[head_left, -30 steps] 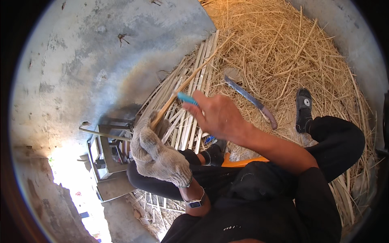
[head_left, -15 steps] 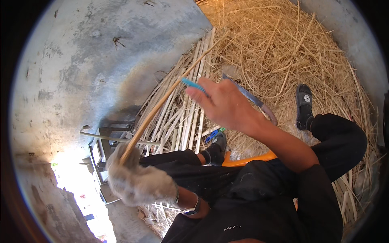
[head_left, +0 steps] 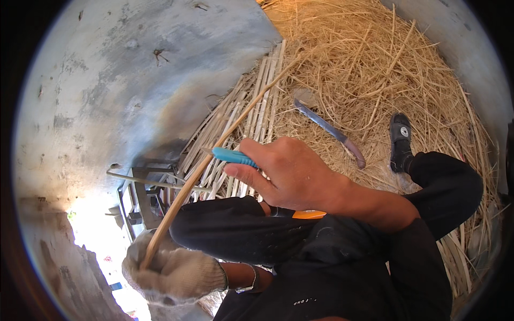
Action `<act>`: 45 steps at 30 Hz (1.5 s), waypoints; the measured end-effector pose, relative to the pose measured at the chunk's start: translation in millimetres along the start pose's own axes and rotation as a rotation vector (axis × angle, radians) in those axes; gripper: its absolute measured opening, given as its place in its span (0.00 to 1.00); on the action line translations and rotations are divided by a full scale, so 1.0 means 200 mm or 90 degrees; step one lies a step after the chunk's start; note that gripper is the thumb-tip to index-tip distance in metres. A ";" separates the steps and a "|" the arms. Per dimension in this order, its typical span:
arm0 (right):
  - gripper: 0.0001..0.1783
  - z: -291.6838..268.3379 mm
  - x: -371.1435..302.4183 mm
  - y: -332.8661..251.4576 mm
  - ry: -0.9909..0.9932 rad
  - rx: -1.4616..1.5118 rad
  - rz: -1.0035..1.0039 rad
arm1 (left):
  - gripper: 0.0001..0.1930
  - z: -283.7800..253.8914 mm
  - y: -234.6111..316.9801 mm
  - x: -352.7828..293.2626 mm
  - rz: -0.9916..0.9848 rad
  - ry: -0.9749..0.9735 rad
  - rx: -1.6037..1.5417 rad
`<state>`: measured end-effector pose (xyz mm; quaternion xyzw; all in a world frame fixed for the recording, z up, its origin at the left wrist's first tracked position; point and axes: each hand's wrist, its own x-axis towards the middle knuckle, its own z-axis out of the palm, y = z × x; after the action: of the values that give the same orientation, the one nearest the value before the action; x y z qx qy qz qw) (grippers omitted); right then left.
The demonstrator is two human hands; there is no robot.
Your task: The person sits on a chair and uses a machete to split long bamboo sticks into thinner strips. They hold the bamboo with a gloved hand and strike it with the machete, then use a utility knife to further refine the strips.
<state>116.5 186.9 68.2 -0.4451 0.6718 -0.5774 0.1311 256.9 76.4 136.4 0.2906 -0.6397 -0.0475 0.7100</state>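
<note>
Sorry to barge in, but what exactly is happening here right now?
A person sits on the ground working a long cane strip. The gloved left hand grips its lower end, while the bare right hand holds a blue-handled knife against it. More split strips lie beside a pile of straw, where a larger blade rests.

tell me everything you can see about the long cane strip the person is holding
The cane strip is a thin, pale tan length of split cane, gently bowed. It runs from the gloved left hand, which grips its lower end, up and to the right over the pile of strips toward the straw. The bare right hand holds a blue-handled knife against its middle. Its far tip tapers thin over the straw.
</note>
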 end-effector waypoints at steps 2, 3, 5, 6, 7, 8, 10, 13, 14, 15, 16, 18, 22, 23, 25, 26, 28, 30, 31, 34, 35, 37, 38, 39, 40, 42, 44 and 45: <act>0.23 0.00 0.00 0.00 -0.017 -0.005 0.006 | 0.25 -0.01 -0.06 -0.04 0.022 -0.088 0.032; 0.22 0.01 0.00 0.00 -0.025 -0.011 0.012 | 0.26 -0.01 -0.07 -0.04 0.015 -0.114 0.032; 0.22 0.02 -0.01 0.00 -0.016 -0.030 0.007 | 0.27 0.00 -0.04 -0.05 -0.092 -0.099 -0.035; 0.22 0.03 -0.02 -0.01 0.001 -0.042 -0.004 | 0.27 0.01 -0.02 -0.05 -0.103 -0.091 -0.049; 0.22 0.04 -0.02 -0.01 0.019 -0.053 -0.014 | 0.28 0.02 0.00 -0.05 -0.113 -0.083 -0.064; 0.21 0.06 -0.03 -0.01 0.017 -0.041 -0.019 | 0.29 0.02 -0.01 -0.07 -0.131 -0.076 -0.076; 0.21 0.09 -0.03 0.01 0.014 -0.016 -0.028 | 0.29 0.02 -0.05 -0.09 -0.126 -0.063 -0.069; 0.21 0.13 -0.04 0.05 0.064 -0.062 -0.004 | 0.28 0.07 -0.01 -0.06 -0.097 -0.064 -0.081; 0.21 0.13 -0.03 0.06 0.061 -0.079 0.008 | 0.28 0.06 -0.02 -0.07 -0.092 -0.059 -0.077; 0.21 0.12 -0.03 0.08 0.058 -0.097 0.021 | 0.28 0.06 -0.03 -0.07 -0.077 -0.070 -0.081; 0.21 0.12 -0.02 0.09 0.056 -0.115 0.034 | 0.28 0.04 -0.03 -0.07 -0.061 -0.081 -0.085; 0.21 0.13 -0.03 0.10 0.078 -0.126 0.014 | 0.28 0.04 -0.02 -0.07 -0.062 -0.087 -0.090; 0.21 0.21 0.04 0.40 0.162 -0.230 -0.062 | 0.28 0.01 -0.08 -0.05 -0.012 -0.131 0.034; 0.22 0.24 0.06 0.38 0.129 -0.207 -0.022 | 0.26 -0.01 -0.10 -0.05 -0.008 -0.129 0.060; 0.21 0.33 0.07 0.40 0.167 -0.231 -0.037 | 0.24 -0.04 -0.15 -0.05 -0.042 -0.127 0.079; 0.21 0.37 0.09 0.40 0.190 -0.240 -0.049 | 0.22 -0.03 -0.16 -0.04 -0.075 -0.114 0.068; 0.21 0.40 0.12 0.44 0.101 -0.291 0.058 | 0.19 -0.04 -0.17 -0.02 -0.142 -0.082 0.039; 0.20 0.24 0.11 0.71 0.110 -0.232 0.228 | 0.17 -0.04 -0.08 -0.01 -0.161 -0.102 0.005; 0.21 0.05 0.04 0.90 0.157 -0.136 0.332 | 0.17 0.01 -0.01 -0.03 -0.151 -0.146 -0.010; 0.26 -0.26 -0.07 0.90 0.204 -0.156 0.428 | 0.17 0.00 0.05 -0.09 -0.118 -0.187 -0.093; 0.27 -0.16 -0.05 0.77 0.224 -0.135 0.355 | 0.18 0.01 0.06 -0.06 -0.141 -0.167 -0.096; 0.26 -0.04 0.04 0.49 0.175 -0.105 0.200 | 0.18 0.01 0.07 -0.01 -0.173 -0.168 -0.135; 0.25 0.02 0.03 0.34 0.103 -0.093 0.140 | 0.19 0.02 0.08 0.00 -0.188 -0.167 -0.155; 0.23 0.07 0.00 0.20 0.078 -0.075 0.071 | 0.19 0.02 0.08 0.02 -0.192 -0.180 -0.161; 0.22 0.10 -0.01 0.11 0.058 -0.060 0.004 | 0.19 0.03 0.08 0.02 -0.182 -0.177 -0.171; 0.21 0.17 -0.03 0.07 0.085 -0.140 0.023 | 0.19 0.06 0.10 0.01 -0.162 -0.184 -0.192; 0.20 0.19 -0.02 0.07 0.110 -0.192 0.025 | 0.18 0.05 0.08 -0.01 -0.175 -0.184 -0.204; 0.19 0.20 -0.01 0.08 0.121 -0.204 0.018 | 0.18 0.05 0.07 -0.02 -0.182 -0.184 -0.210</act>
<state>137.2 161.0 41.2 -0.3941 0.7709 -0.5005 0.0021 243.1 85.7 139.2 0.2490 -0.6704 -0.2920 0.6351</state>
